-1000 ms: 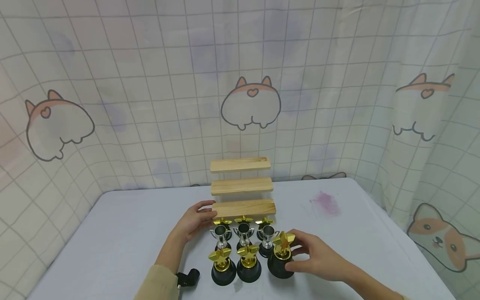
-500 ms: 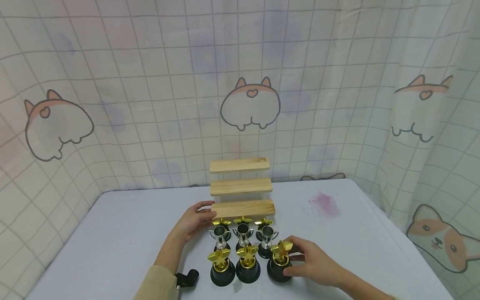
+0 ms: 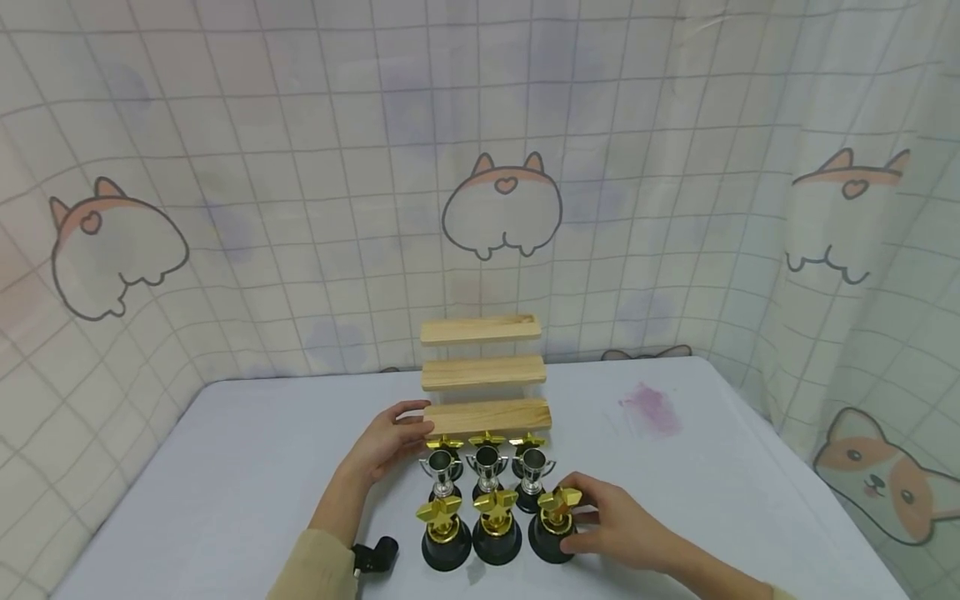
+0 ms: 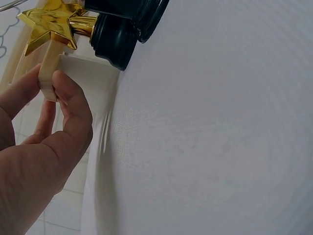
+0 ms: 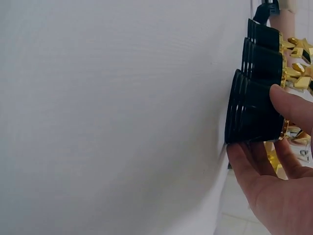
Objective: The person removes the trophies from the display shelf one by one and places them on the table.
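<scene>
In the head view my right hand (image 3: 622, 523) grips the black base of a gold star trophy (image 3: 547, 543), the rightmost of the front row. The right wrist view shows the thumb and fingers on opposite sides of that base, whose bottom is right at the tablecloth. Two matching star trophies (image 3: 497, 543) stand to its left. Three silver cup trophies (image 3: 487, 467) form the row behind, with gold star trophies (image 3: 444, 442) behind those. My left hand (image 3: 392, 442) pinches the left end of the lowest wooden shelf board (image 4: 47, 73) between thumb and fingers.
Above the lowest board rise a middle board (image 3: 483, 373) and a top board (image 3: 480, 330) of the tiered rack. A black device (image 3: 377, 557) sits by the left wrist. White cloth covers the table (image 3: 255, 467); a grid-patterned curtain (image 3: 322, 208) hangs behind.
My right hand has lowered the star trophy and shifted it slightly left, into line with the front row. The left hand keeps its hold on the board.
</scene>
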A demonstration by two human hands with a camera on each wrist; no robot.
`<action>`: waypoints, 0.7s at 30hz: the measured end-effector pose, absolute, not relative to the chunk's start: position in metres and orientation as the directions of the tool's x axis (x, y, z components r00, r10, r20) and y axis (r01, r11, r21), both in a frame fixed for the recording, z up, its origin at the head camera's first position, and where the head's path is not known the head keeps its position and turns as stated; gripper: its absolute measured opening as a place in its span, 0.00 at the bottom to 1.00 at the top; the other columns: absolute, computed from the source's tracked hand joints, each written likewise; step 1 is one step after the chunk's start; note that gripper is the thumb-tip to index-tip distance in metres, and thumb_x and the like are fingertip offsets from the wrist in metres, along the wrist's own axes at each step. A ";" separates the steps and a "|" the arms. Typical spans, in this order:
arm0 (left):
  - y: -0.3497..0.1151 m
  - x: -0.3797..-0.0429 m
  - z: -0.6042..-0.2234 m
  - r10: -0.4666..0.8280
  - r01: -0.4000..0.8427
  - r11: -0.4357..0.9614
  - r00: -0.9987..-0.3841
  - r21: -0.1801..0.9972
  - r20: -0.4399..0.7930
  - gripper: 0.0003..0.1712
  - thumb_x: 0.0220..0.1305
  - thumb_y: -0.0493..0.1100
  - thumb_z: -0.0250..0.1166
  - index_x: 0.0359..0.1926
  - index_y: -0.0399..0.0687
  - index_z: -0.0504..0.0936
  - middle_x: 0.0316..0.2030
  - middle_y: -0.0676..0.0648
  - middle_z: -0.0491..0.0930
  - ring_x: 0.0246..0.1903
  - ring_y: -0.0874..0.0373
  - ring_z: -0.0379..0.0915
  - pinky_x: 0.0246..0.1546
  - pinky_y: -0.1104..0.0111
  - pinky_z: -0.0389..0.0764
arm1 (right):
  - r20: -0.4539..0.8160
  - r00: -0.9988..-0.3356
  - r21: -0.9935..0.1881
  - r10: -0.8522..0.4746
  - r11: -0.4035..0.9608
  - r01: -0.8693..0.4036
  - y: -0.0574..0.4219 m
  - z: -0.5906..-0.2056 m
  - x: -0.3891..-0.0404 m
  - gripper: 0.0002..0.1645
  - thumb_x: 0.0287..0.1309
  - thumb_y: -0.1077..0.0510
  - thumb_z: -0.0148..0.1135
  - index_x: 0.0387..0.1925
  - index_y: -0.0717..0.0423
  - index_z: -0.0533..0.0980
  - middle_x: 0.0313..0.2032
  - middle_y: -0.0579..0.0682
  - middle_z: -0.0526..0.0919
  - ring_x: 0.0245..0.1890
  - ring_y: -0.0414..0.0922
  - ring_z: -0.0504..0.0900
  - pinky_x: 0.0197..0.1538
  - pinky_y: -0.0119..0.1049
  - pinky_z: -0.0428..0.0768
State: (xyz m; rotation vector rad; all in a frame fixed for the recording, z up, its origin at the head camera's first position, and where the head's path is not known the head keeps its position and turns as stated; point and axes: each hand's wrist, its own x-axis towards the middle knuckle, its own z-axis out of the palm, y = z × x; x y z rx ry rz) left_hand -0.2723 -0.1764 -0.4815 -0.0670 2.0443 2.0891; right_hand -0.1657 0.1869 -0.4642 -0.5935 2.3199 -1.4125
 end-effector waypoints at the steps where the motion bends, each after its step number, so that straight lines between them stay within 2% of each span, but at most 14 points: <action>1: -0.176 -0.272 -0.481 0.123 -0.185 -0.009 -0.975 0.983 -0.183 0.34 0.66 0.37 0.71 0.70 0.37 0.70 0.58 0.33 0.77 0.46 0.50 0.82 0.51 0.57 0.83 | -0.084 -0.848 -0.890 -0.524 0.422 -0.173 0.186 -0.464 -0.166 0.31 0.50 0.61 0.80 0.54 0.56 0.75 0.51 0.49 0.81 0.55 0.57 0.82 0.57 0.47 0.81; 12: -0.175 -0.271 -0.480 0.122 -0.180 -0.008 -0.976 0.984 -0.178 0.32 0.67 0.36 0.70 0.70 0.37 0.70 0.57 0.34 0.78 0.45 0.52 0.82 0.52 0.55 0.82 | -0.094 -0.851 -0.861 -0.516 0.471 -0.191 0.182 -0.462 -0.168 0.31 0.50 0.59 0.81 0.54 0.55 0.74 0.49 0.48 0.81 0.53 0.57 0.83 0.55 0.50 0.82; 21: -0.178 -0.272 -0.481 0.111 -0.165 0.017 -0.980 0.986 -0.166 0.32 0.67 0.37 0.71 0.69 0.37 0.71 0.57 0.34 0.78 0.47 0.50 0.82 0.53 0.56 0.82 | -0.082 -0.850 -0.852 -0.520 0.479 -0.211 0.179 -0.460 -0.167 0.32 0.49 0.59 0.82 0.53 0.55 0.74 0.49 0.48 0.81 0.51 0.55 0.83 0.54 0.50 0.83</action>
